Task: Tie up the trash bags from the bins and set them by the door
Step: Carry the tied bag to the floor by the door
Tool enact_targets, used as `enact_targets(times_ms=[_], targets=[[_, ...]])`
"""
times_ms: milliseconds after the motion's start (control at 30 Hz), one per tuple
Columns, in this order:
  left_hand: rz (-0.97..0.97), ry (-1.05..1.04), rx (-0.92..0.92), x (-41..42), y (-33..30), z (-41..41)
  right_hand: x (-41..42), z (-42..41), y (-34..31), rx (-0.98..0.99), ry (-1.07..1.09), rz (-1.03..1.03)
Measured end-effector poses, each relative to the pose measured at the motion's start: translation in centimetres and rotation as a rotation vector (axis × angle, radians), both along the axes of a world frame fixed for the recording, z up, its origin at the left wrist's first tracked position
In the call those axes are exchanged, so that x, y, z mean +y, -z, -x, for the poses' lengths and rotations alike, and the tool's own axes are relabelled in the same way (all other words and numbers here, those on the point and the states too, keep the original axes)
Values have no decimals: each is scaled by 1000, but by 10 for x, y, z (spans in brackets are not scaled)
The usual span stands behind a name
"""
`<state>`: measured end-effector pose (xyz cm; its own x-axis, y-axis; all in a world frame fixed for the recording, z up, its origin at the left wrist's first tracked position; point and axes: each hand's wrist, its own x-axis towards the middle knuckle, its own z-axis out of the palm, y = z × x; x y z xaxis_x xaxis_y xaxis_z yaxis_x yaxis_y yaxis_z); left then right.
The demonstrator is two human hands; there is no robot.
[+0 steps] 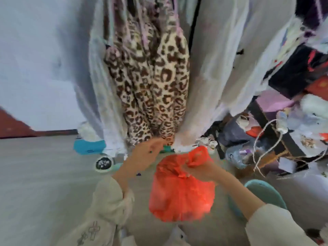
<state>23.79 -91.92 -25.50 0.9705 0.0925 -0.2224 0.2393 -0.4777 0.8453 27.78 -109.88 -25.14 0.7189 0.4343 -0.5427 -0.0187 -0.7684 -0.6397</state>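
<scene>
A full orange-red plastic trash bag (181, 192) hangs in front of me, low in the middle of the head view. My right hand (200, 170) grips the bunched top of the bag, with a twisted ear of plastic sticking up above the fingers. My left hand (143, 155) is raised just left of the bag, apart from it, fingers loosely curled with nothing clearly in them. Both arms wear pale sleeves.
Leopard-print clothes (152, 82) and white garments hang straight ahead. A teal bin (264, 190) stands under my right arm. Cluttered shelves, boxes and a white cord (262, 139) fill the right side. A blue box (88, 146) and a round dark object (103, 164) lie on the grey floor.
</scene>
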Motion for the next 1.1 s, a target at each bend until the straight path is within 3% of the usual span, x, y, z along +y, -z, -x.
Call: enact_targets(times_ms=[333,567,800,1100], targets=[[-44,-527,-22,307,8,196,328,94,-19,94,-539,-67],[-92,-875,-55,481,-10,292,559,144,-33,-7,-841,-110],[-224,-1112,-36,645,-7,343,789,178,-35,-37,-1023,-206],[-188,-1391,-6,839,-21,370,1043,199,-40,44,-1188,-152]])
